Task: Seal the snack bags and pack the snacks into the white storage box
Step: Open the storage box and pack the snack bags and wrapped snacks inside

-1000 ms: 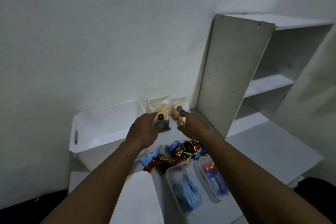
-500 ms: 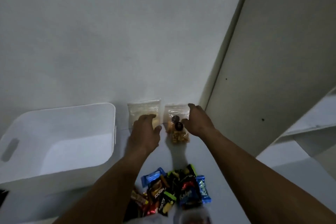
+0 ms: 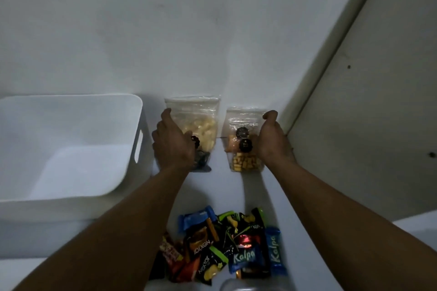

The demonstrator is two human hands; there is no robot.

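Observation:
Two clear zip bags stand against the wall on the white table. The left snack bag (image 3: 201, 120) holds pale yellow puffs and dark round pieces. The smaller right snack bag (image 3: 241, 123) holds orange and tan pieces with two dark cookies. My left hand (image 3: 173, 144) lies flat against the left bag's left side, fingers straight, covering its lower corner. My right hand (image 3: 272, 142) cups the right bag's right edge, thumb near its top. Neither hand is closed around a bag. The white storage box (image 3: 138, 123) sits empty to the left.
A pile of wrapped snacks (image 3: 227, 243) in blue, black and red wrappers lies between my forearms. The top of a clear container (image 3: 248, 286) shows at the bottom edge. A grey-white cabinet side panel (image 3: 366, 113) rises close on the right.
Both hands brought the two bags back to the wall and stood them there. The fingers have loosened and spread to the bags' outer sides. The view moved closer and lower.

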